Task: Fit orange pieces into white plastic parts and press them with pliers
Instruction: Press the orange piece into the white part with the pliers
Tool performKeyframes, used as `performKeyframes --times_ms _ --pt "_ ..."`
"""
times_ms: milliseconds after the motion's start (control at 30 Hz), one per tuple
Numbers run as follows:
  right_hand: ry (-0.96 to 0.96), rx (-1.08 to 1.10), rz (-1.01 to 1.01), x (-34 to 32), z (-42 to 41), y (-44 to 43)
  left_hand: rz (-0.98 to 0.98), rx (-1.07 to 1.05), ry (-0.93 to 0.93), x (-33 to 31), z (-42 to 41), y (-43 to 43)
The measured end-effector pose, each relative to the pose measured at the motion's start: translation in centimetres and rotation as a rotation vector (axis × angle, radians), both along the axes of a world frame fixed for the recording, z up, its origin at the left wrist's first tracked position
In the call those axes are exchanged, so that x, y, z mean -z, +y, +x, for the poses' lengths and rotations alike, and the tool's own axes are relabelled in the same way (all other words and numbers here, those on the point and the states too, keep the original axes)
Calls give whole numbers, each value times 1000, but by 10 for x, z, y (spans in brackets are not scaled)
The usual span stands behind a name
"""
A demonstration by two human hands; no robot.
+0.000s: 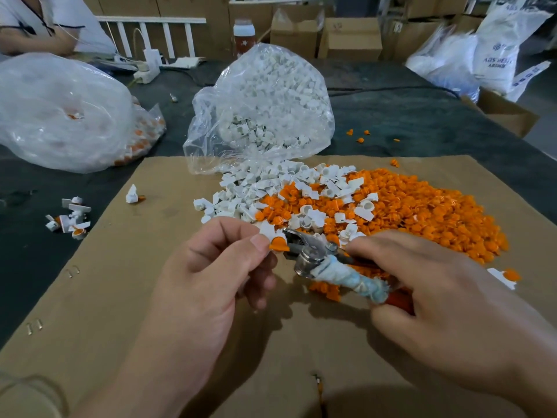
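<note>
Cardboard sheet [105, 282] on dark table [391, 122] carries mixed heaps of orange pieces [422, 212] and white parts [241, 188]. Left hand [205, 273] pinches one white part [266, 230] with an orange piece [278, 245] seated in it. Right hand [437, 291] grips pliers [310, 257], jaws at that piece. Clear bag [271, 95] of white parts lies behind.

The white sack [497, 55] at far right reads "ABS"; rest blurred.

Obs: left hand [208, 267] and right hand [446, 285] both bare. Forearms bare down to the bottom frame edge. Left thumb nail trimmed short. Creases plain at knuckles and finger joints. Right forearm partly in shadow.
</note>
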State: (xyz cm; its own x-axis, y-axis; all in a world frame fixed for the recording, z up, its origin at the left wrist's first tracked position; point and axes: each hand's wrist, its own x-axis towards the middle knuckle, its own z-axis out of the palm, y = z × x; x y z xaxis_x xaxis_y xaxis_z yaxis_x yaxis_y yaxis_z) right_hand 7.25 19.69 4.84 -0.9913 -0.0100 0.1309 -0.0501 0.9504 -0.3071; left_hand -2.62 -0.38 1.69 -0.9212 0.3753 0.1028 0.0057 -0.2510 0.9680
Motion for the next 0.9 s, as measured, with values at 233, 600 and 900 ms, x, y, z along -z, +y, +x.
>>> performKeyframes --times_ms 233,600,900 --pt "6 6 -23 1 0 1 -33 -39 13 -2 1 2" --pt "24 -8 -60 1 -1 -1 -72 -14 61 -5 3 2" --pt "-32 13 9 -2 -1 -2 -96 47 101 -1 1 -1"
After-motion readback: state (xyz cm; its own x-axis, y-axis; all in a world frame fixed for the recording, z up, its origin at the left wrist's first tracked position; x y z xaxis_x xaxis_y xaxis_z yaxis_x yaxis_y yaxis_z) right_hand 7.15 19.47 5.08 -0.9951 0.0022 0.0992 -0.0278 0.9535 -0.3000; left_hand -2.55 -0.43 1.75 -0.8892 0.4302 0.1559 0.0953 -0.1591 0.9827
